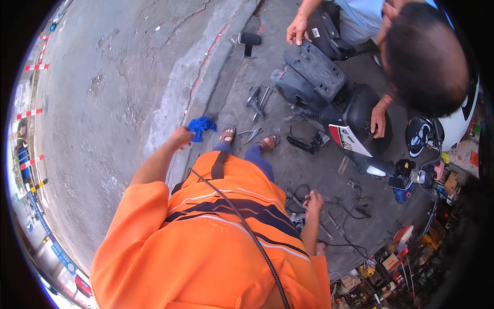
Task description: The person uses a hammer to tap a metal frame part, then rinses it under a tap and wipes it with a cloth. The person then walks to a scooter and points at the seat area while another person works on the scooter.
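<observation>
My left hand is closed, with a crumpled blue cloth at its fingertips. The cloth hangs over the pavement just left of my sandals. My right hand is held at my right side with the fingers curled in; whatever they might hold is hidden. Below and beside it, tools and cables lie on the ground. A partly dismantled scooter lies in front of me to the right. A black plastic panel from it is touched by another person's hand.
A power drill and pliers lie past my feet. Farther off is a black mirror. Parts and boxes crowd the lower right. The other person leans over the scooter. A low kerb crosses the ground.
</observation>
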### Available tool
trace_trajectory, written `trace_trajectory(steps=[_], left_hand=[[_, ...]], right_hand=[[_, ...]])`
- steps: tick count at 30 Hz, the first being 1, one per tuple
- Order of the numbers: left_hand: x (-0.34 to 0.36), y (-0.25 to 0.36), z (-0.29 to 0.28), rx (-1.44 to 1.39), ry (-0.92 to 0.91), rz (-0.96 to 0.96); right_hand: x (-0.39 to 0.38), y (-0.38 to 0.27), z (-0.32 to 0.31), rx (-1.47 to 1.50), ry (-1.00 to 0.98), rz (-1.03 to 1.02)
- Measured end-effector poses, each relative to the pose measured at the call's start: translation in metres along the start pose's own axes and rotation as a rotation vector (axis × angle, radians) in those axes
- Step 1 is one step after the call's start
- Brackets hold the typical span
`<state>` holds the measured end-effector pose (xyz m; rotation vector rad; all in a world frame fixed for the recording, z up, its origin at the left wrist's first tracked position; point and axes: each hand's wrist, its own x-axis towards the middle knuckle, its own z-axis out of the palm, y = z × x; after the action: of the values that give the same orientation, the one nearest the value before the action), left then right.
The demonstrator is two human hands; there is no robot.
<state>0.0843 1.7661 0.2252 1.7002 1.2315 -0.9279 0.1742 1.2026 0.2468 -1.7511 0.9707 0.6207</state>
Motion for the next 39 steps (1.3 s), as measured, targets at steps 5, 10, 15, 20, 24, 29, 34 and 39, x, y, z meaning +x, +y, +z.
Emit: trace_trajectory(steps=[5,10,15,20,24,29,34,39], left_hand=[[0.029,-0.064,-0.017,-0.098,0.030,-0.019],[0.031,-0.146,-0.017,-0.213,0.001,-0.144],[0.039,-0.145,-0.021,-0.167,0.016,-0.136],[0.039,-0.079,-0.037,-0.096,0.070,0.045],[0.075,-0.062,-0.034,-0.106,0.072,0.197],[0.075,-0.050,-0.038,-0.107,-0.048,0.216],[0.063,-0.057,-0.034,-0.063,-0.209,0.057],[0.064,-0.076,-0.030,-0.118,-0.154,0.010]], right_hand=[[-0.049,0.061,0.034,-0.255,-0.107,0.113],[-0.111,0.048,0.044,-0.722,-0.149,-0.126],[-0.085,0.051,0.030,-0.228,0.018,0.121],[-0.100,0.022,0.056,-0.198,0.060,-0.004],[-0.117,0.038,0.068,-0.206,0.022,-0.047],[-0.151,0.079,0.071,-0.215,0.036,0.072],[-0.157,0.147,0.039,-0.369,0.033,-0.111],[-0.148,0.136,0.045,-0.116,0.230,0.128]])
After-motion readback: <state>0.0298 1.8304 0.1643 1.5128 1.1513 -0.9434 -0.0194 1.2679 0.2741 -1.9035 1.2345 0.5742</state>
